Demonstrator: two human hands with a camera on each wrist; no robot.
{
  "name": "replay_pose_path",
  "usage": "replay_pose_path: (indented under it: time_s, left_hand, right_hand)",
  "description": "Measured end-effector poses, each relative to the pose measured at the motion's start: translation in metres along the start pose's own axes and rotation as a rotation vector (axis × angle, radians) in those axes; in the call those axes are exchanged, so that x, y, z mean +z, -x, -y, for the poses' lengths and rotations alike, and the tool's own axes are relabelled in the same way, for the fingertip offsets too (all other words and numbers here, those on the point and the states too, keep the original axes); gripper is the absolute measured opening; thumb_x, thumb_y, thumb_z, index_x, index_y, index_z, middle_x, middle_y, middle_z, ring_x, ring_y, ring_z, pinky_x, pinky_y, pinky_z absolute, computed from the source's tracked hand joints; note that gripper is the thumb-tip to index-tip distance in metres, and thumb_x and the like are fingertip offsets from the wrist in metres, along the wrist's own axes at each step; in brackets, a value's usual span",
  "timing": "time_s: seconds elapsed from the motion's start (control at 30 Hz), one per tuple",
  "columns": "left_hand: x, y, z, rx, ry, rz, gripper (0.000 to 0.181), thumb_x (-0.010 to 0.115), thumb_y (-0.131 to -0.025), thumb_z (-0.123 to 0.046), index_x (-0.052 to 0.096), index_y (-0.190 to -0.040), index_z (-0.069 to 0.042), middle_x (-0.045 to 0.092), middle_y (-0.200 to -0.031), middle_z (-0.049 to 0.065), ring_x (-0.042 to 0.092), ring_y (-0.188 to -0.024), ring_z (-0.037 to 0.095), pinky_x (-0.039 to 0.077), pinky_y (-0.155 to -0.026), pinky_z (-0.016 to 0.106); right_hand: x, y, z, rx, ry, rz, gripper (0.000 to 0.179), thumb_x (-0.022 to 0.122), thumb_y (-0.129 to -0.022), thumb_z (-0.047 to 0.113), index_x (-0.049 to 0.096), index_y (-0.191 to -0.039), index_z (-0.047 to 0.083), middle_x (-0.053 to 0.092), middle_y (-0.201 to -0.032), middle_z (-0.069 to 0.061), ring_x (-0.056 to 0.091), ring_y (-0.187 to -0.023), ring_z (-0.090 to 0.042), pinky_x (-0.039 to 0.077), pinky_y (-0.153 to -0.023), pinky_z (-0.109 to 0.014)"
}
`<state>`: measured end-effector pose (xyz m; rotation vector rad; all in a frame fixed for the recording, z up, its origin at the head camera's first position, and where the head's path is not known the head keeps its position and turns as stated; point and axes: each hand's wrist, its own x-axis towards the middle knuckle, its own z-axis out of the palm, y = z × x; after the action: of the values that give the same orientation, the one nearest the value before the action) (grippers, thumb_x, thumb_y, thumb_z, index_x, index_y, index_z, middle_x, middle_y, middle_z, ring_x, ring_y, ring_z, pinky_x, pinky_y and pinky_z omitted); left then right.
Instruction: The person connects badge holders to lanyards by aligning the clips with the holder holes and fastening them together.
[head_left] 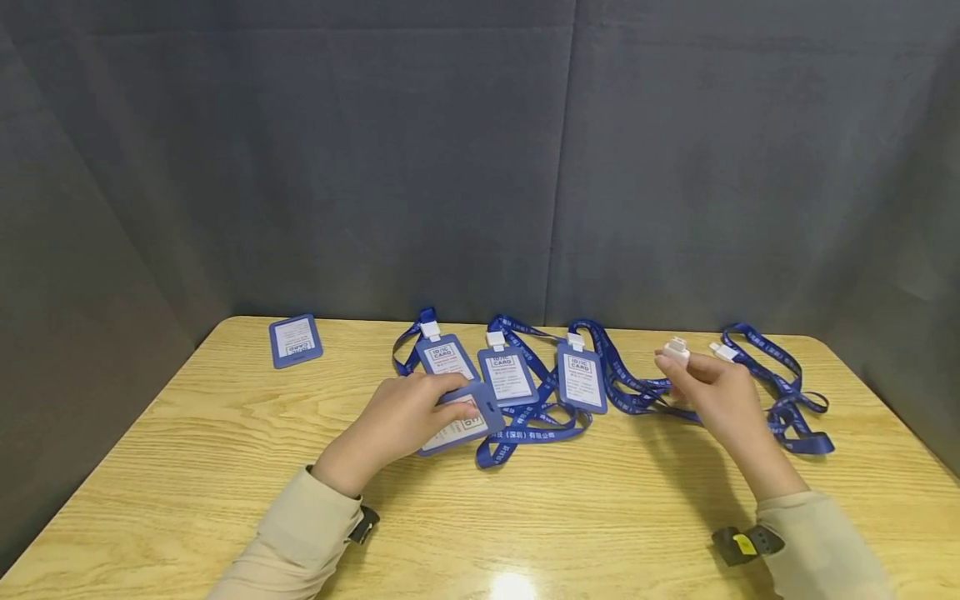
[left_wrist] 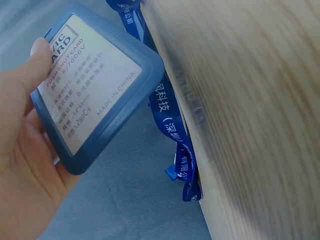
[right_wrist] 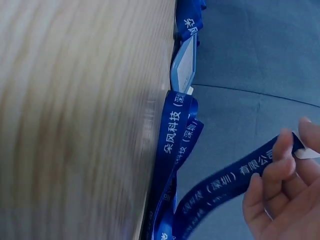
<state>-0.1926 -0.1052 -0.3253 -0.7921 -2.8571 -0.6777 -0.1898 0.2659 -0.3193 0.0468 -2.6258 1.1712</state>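
Observation:
My left hand (head_left: 408, 417) pinches a blue badge holder (left_wrist: 95, 85) by one edge, thumb over its white printed card. In the head view this holder is raised over the table and overlaps another badge holder (head_left: 447, 357) lying behind it. Off to the right, my right hand (head_left: 716, 392) pinches the white plastic clip (head_left: 677, 352) of a blue lanyard. That lanyard's printed strap (right_wrist: 235, 177) hangs from the fingers down to the table in the right wrist view. The held holder and the clip are well apart.
Two badge holders with lanyards, one in the middle (head_left: 510, 377) and one right of it (head_left: 581, 379), lie between my hands. A loose badge holder (head_left: 296, 340) lies far left. Another lanyard (head_left: 787, 392) with a white clip lies right on the wooden table (head_left: 225, 467). Grey curtain (head_left: 480, 167) stands behind.

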Motion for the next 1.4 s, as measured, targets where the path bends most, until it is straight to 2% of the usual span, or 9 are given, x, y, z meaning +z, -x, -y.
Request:
replay_pose_path:
  time_s: [0.13, 0.3, 0.4, 0.57, 0.63, 0.73, 0.9, 1.13, 1.4]
  left_hand:
    - [0.0, 0.001, 0.0, 0.001, 0.007, -0.002, 0.039, 0.069, -0.092, -0.037, 0.069, -0.124, -0.014, 0.072, -0.114, 0.002, 0.067, -0.087, 0.014, 0.053, -0.076, 0.038]
    - [-0.001, 0.001, 0.0, 0.0, 0.007, 0.0, 0.038, 0.069, -0.093, -0.037, 0.07, -0.123, -0.015, 0.072, -0.112, 0.001, 0.066, -0.085, 0.012, 0.053, -0.076, 0.037]
    - [-0.001, 0.001, 0.0, 0.004, 0.006, 0.001, 0.036, 0.068, -0.093, -0.038, 0.07, -0.121, -0.016, 0.073, -0.109, 0.0, 0.063, -0.078, 0.01, 0.053, -0.075, 0.037]
    - [0.0, 0.0, -0.001, 0.006, 0.011, 0.008, 0.035, 0.067, -0.093, -0.038, 0.07, -0.119, -0.016, 0.073, -0.108, 0.001, 0.065, -0.081, 0.012, 0.053, -0.076, 0.038]
    - [0.0, 0.0, -0.001, 0.005, 0.014, 0.01, 0.035, 0.067, -0.093, -0.038, 0.07, -0.119, -0.016, 0.073, -0.109, 0.001, 0.066, -0.084, 0.013, 0.053, -0.077, 0.038]
    - [0.001, 0.0, 0.0, 0.009, 0.022, 0.013, 0.034, 0.068, -0.093, -0.038, 0.07, -0.118, -0.016, 0.073, -0.105, 0.0, 0.065, -0.082, 0.013, 0.053, -0.077, 0.038]
    - [0.002, 0.0, 0.0, 0.032, 0.023, 0.014, 0.035, 0.067, -0.093, -0.038, 0.07, -0.12, -0.015, 0.073, -0.106, 0.0, 0.067, -0.083, 0.014, 0.053, -0.077, 0.037]
    - [0.001, 0.001, -0.002, 0.043, 0.02, 0.005, 0.041, 0.068, -0.091, -0.038, 0.068, -0.124, -0.014, 0.071, -0.115, 0.002, 0.07, -0.095, 0.019, 0.054, -0.081, 0.039]
    - [0.0, 0.001, -0.003, 0.033, 0.023, -0.005, 0.037, 0.065, -0.093, -0.038, 0.069, -0.122, -0.016, 0.072, -0.113, 0.0, 0.069, -0.094, 0.017, 0.054, -0.08, 0.038]
  right_hand:
    - [-0.003, 0.003, 0.002, -0.01, 0.098, -0.044, 0.056, 0.061, -0.096, 0.047, 0.069, -0.119, -0.004, 0.07, -0.104, -0.023, 0.068, -0.079, -0.021, 0.05, -0.06, -0.026]
    - [-0.005, 0.005, 0.004, -0.072, 0.207, -0.171, 0.045, 0.068, -0.093, 0.044, 0.07, -0.084, -0.001, 0.067, -0.09, -0.017, 0.054, -0.071, -0.023, 0.039, -0.053, -0.026]
    - [-0.004, 0.005, 0.005, -0.101, 0.196, -0.207, 0.042, 0.069, -0.094, 0.039, 0.067, -0.083, -0.002, 0.064, -0.093, -0.018, 0.057, -0.072, -0.027, 0.039, -0.053, -0.024]
    - [-0.006, 0.006, 0.011, -0.048, 0.095, -0.118, 0.052, 0.059, -0.099, 0.044, 0.069, -0.115, -0.005, 0.067, -0.11, -0.026, 0.064, -0.102, -0.041, 0.053, -0.072, -0.04]
    - [-0.006, 0.006, 0.013, -0.022, 0.05, -0.074, 0.055, 0.056, -0.099, 0.047, 0.068, -0.117, -0.004, 0.067, -0.114, -0.024, 0.061, -0.11, -0.036, 0.05, -0.083, -0.047]
    - [-0.005, 0.005, 0.015, -0.01, -0.022, -0.039, 0.052, 0.054, -0.1, 0.047, 0.069, -0.115, 0.0, 0.07, -0.112, -0.011, 0.059, -0.113, -0.018, 0.047, -0.092, -0.041]
    - [-0.002, 0.005, 0.019, -0.035, -0.112, -0.024, 0.045, 0.052, -0.103, 0.04, 0.064, -0.113, -0.002, 0.068, -0.086, 0.005, 0.057, -0.09, -0.003, 0.043, -0.079, -0.016]
    - [0.006, 0.007, 0.025, -0.096, -0.163, 0.001, 0.034, 0.051, -0.105, 0.025, 0.053, -0.118, -0.006, 0.059, -0.073, -0.001, 0.055, -0.062, -0.011, 0.051, -0.06, -0.023]
    - [0.016, 0.01, 0.045, -0.112, -0.122, 0.15, 0.032, 0.056, -0.103, 0.028, 0.056, -0.111, -0.002, 0.065, -0.081, -0.012, 0.058, -0.067, -0.019, 0.048, -0.06, -0.028]
